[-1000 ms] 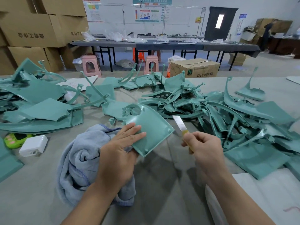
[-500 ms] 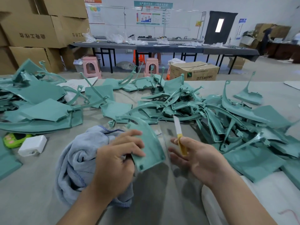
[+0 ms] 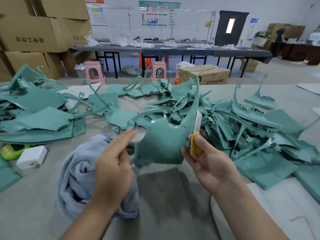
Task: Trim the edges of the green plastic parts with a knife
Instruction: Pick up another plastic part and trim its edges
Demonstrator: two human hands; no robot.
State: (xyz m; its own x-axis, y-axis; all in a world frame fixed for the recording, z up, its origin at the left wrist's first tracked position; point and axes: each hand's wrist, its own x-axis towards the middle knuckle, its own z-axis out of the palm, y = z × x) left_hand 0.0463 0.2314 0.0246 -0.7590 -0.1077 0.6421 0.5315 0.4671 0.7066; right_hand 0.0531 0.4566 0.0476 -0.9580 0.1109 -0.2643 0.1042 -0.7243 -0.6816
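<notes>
Knife (image 3: 196,132) and green part (image 3: 161,142) both sit in the right hand (image 3: 206,160): its thumb and fingers (image 3: 186,153) pinch the part's right lower edge, and the yellow handle is caught between them with the pale blade pointing up along the part's long curved arm. That arm gives the part its long axis, rising from the broad flat plate near the hands toward the far side, tilted a little right. The part is held upright above the surface (image 3: 169,196), just in front of the grey towel (image 3: 78,174). The left hand (image 3: 112,163) hovers just beside the plate's left edge with its fingers straight and loose, holding nothing; blur hides whether a fingertip touches the plastic. The left hand is therefore the one free to take the part, and my judgement is that it must do so before the blade can work an edge. Open room lies toward the person, where the surface is bare. The pile of green parts (image 3: 242,129) crowds the far and right sides, so any sweep of the blade that way has little clearance.
</notes>
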